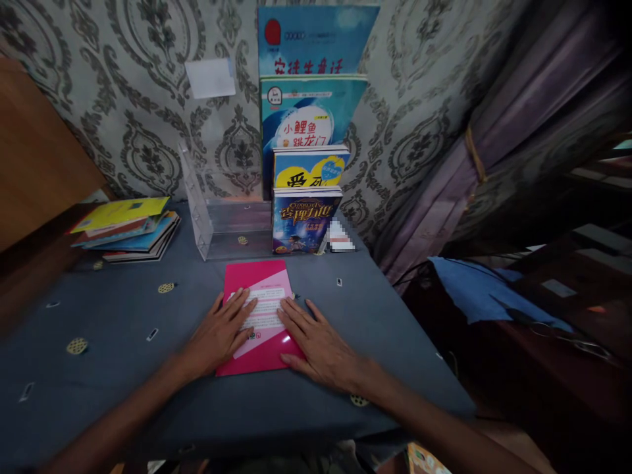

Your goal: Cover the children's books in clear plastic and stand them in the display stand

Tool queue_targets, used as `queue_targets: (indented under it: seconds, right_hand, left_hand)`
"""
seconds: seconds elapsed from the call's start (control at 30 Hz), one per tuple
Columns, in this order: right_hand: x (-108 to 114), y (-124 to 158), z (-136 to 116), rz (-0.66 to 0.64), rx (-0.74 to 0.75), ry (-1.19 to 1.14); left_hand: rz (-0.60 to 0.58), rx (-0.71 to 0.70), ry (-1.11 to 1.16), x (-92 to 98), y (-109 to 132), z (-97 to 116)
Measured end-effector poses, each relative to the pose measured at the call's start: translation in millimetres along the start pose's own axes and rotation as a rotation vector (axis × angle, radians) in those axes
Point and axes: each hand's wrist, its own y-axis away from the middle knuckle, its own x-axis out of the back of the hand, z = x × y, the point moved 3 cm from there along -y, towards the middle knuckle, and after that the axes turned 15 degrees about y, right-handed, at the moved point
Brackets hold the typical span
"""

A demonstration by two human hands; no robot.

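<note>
A pink book (257,271) lies flat on the blue-grey tablecloth, with a pale panel of small printed text across its cover. My left hand (220,336) rests on its left side, palm down and fingers stretched out over the text. On the right side lies my right hand (318,339), also flat, with its fingertips on the text panel and its thumb near the book's lower part. Neither hand grips anything. Just beyond the book stands a clear tiered rack (237,247), with several books upright in steps, a dark blue fantasy book (303,227) in front.
At the left back is a loose stack of books (128,227), a yellow one on top. Patterned wallpaper and a purple curtain (434,171) border the table. Right of the table's edge, a blue cloth (474,289) lies among dark items. A white paper (210,79) is on the wall.
</note>
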Motion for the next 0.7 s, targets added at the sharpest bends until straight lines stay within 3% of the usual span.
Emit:
queue_targets:
  seconds: [0.43,0.57,0.7]
  right_hand:
    - [9,43,-30,-0.033,0.066,-0.066]
    - [3,58,-39,-0.041,0.121,-0.054]
    - [-4,66,-45,-0.046,0.076,0.033]
  left_hand:
    - [-0.018,0.011,0.008,-12.3,39,34]
    - [-0.015,-0.006,0.003,-14.0,50,44]
    - [-0.017,-0.024,0.003,-14.0,58,54]
